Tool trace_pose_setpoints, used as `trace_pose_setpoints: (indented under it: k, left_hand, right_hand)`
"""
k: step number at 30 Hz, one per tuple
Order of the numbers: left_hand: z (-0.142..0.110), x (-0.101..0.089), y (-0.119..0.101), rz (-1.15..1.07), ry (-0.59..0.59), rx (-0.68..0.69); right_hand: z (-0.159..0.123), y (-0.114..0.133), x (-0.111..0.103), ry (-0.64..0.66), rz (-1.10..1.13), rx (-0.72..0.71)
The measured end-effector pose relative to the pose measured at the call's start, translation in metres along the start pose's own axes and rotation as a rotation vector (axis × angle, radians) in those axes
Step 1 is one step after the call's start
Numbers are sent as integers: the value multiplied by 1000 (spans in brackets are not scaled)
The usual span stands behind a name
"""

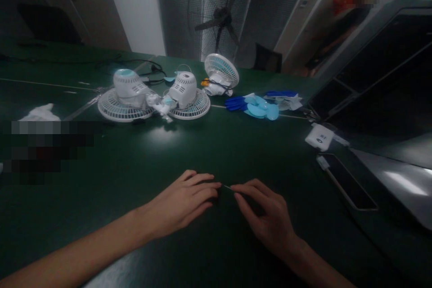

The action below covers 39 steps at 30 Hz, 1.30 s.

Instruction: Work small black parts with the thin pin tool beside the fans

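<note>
My left hand [189,198] lies palm down, low over the green tabletop [175,153] or on it, its fingers stretched out and slightly apart. My right hand [270,216] pinches a thin, light-coloured sliver [227,187] between thumb and forefinger. The sliver points toward the fingertips of my left hand; whether they touch it I cannot tell. Its exact kind is too small to make out.
Beyond my hands stand two white fan heads [126,92] [184,92] face down, and a third small fan [221,74]. Light-blue fan blades [261,108] lie by blue gloves [236,104]. A phone [349,182] and a white charger [319,137] are at right.
</note>
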<state>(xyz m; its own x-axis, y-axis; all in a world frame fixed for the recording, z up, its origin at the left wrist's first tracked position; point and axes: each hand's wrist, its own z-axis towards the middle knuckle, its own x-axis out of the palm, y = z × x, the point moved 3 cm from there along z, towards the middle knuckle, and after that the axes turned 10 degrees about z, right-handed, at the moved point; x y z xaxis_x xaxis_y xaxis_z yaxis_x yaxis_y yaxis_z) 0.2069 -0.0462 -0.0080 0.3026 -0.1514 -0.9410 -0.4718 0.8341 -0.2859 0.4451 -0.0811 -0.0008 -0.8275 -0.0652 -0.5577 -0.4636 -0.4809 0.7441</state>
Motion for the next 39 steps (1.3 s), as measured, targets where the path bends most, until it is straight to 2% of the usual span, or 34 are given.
trace_pose_setpoints:
  k: [3, 10, 13, 18, 27, 31, 36, 39]
  left_hand:
    - [-4, -5, 28, 92, -40, -80]
    - [-47, -39, 134, 266, -138, -472]
    - [-65, -52, 157, 326, -157, -593]
    - [-79, -58, 169, 282, -225, -767]
    - [-85, -56, 176, 181, -403, -752]
    - [-86, -58, 176, 195, -364, -796]
    - [-85, -60, 176, 209, -350, -785]
    - [-85, -62, 174, 171, -328, -845]
  right_hand:
    - [-1, -1, -1, 11, 2, 5]
    - [-4, -4, -3, 39, 35, 22]
    - [-4, -4, -3, 42, 31, 21]
    - [-4, -2, -3, 34, 20, 16]
    - [-4, -1, -5, 34, 28, 33]
    - [-5, -3, -5, 40, 25, 30]
    - [-4, -2, -5, 45, 31, 32]
    - [-4, -1, -5, 46, 36, 32]
